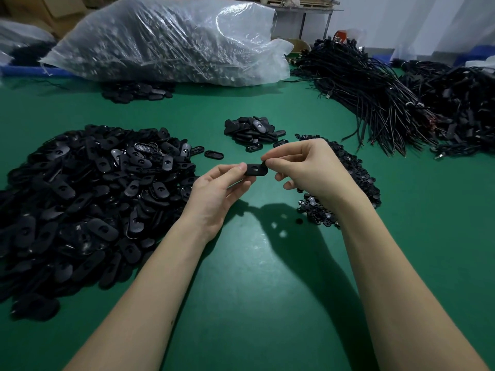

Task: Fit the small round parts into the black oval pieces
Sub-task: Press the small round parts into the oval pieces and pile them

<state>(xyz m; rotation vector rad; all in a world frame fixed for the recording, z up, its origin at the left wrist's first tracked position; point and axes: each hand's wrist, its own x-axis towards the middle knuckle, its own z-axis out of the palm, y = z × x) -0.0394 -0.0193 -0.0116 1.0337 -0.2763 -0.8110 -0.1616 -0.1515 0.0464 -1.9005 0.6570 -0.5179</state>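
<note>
A: Head view: the left hand (214, 191) pinches one black oval piece (256, 170) above the green desk (254, 277).

B: The right hand (308, 170) pinches its other end; any small round part there is hidden. The big oval pile (88, 199) lies left, round parts (348, 172) right.

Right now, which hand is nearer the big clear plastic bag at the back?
Left. The left hand sits below the plastic bag, nearly in line with its right half; the right hand is off past the bag's right end. Both pinch one black oval piece.
</note>
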